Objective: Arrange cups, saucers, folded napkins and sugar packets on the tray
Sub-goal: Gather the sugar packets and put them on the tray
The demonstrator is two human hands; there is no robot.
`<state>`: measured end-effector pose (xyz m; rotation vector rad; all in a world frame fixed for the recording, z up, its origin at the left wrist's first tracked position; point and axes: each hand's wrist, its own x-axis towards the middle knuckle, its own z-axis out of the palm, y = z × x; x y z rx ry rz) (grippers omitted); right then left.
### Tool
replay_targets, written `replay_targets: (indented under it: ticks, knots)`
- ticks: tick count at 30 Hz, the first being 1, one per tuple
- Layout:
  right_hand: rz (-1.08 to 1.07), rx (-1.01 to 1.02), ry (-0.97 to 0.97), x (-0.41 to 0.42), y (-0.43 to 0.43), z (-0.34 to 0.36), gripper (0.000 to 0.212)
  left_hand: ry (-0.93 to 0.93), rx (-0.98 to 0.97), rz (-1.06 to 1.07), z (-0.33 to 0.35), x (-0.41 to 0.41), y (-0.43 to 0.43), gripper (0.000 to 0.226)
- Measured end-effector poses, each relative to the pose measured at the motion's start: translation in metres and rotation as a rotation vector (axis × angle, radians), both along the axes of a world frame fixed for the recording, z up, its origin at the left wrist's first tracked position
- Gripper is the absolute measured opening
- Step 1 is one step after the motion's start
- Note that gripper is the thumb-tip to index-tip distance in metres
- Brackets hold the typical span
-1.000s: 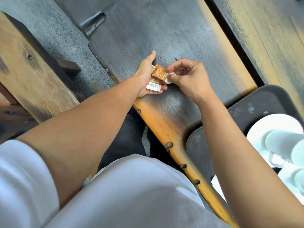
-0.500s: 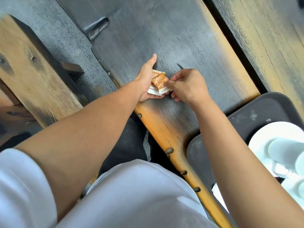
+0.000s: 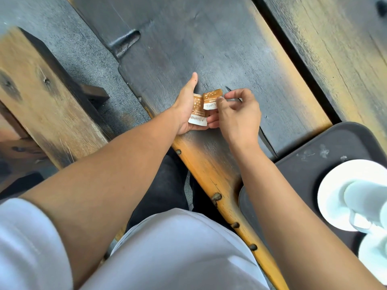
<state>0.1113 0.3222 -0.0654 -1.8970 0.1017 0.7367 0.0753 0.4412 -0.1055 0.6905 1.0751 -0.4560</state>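
My left hand (image 3: 185,105) lies palm up over the dark wooden table and holds an orange-and-white sugar packet (image 3: 198,113). My right hand (image 3: 236,116) pinches a second sugar packet (image 3: 212,99) by its right edge, just above and beside the first. A dark tray (image 3: 303,170) sits at the lower right, about a forearm's length from the hands. On it stands a white saucer (image 3: 330,197) with a white cup (image 3: 364,195) lying across it. Another white cup (image 3: 374,254) shows at the right edge, partly cut off.
The table (image 3: 209,49) is made of dark planks with orange worn edges and a gap running up the right side. A wooden bench (image 3: 37,97) stands at the left, with grey floor between it and the table. My lap presses against the table's near edge.
The right hand has lifted one packet up and slightly right, so the two packets now show side by side. The left hand has opened flatter under its packet.
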Motion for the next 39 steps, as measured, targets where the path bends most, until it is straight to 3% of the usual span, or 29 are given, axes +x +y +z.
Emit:
replay_targets:
  ticks: [8, 18, 26, 33, 39]
  knots:
    - [0.207, 0.057, 0.200, -0.002, 0.001, 0.002, 0.013, 0.028, 0.050, -0.047, -0.004, -0.001, 0.001, 0.086]
    - [0.622, -0.149, -0.104, 0.017, -0.007, -0.019, 0.024, 0.064, 0.043, -0.005, -0.005, 0.000, 0.001, 0.076]
    - [0.597, -0.133, -0.192, 0.016, -0.007, -0.030, 0.037, 0.064, 0.115, -0.038, -0.004, 0.001, 0.000, 0.072]
    - [0.570, -0.120, -0.210, 0.009, -0.002, -0.034, 0.034, 0.034, 0.121, -0.038, -0.003, 0.001, -0.001, 0.076]
    - [0.541, -0.087, -0.134, 0.007, -0.002, -0.031, 0.034, 0.064, 0.240, -0.064, -0.005, 0.001, -0.002, 0.058]
